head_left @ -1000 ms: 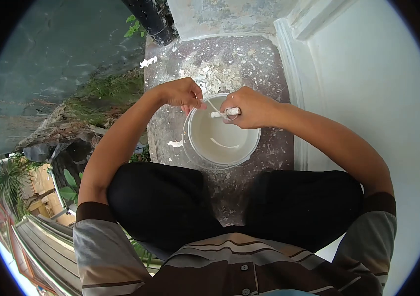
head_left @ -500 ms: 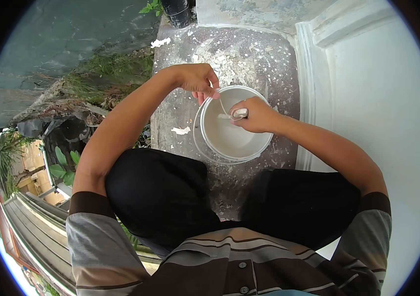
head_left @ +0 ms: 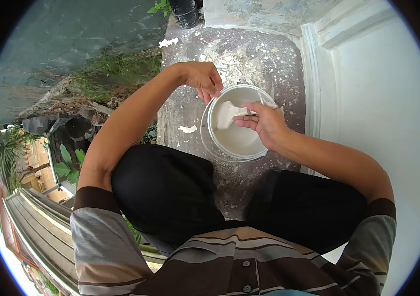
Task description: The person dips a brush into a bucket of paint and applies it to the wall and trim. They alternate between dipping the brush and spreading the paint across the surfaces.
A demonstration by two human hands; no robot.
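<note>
A round white bucket [head_left: 211, 130] stands on the speckled floor between my knees, its wire handle hanging down on the left side. My left hand [head_left: 201, 81] pinches the bucket's upper left rim between thumb and fingers. Over the bucket's opening, my right hand [head_left: 266, 123] is closed around a putty knife [head_left: 230, 112], its wide flared blade coated white and pointing left. Part of its whitened handle shows beyond my knuckles. The bucket's inside is whitish; my right hand hides some of it.
Flakes of white paint [head_left: 237, 66] litter the floor beyond the bucket. A white wall [head_left: 367, 98] rises at the right and a peeling wall [head_left: 254, 12] at the far end. A black pipe [head_left: 184, 14] stands at the far left corner. Greenish water [head_left: 72, 44] lies beyond the left edge.
My right hand has turned over and shifted right, so the putty knife's blade now faces up and left in view. My left hand stays on the rim.
</note>
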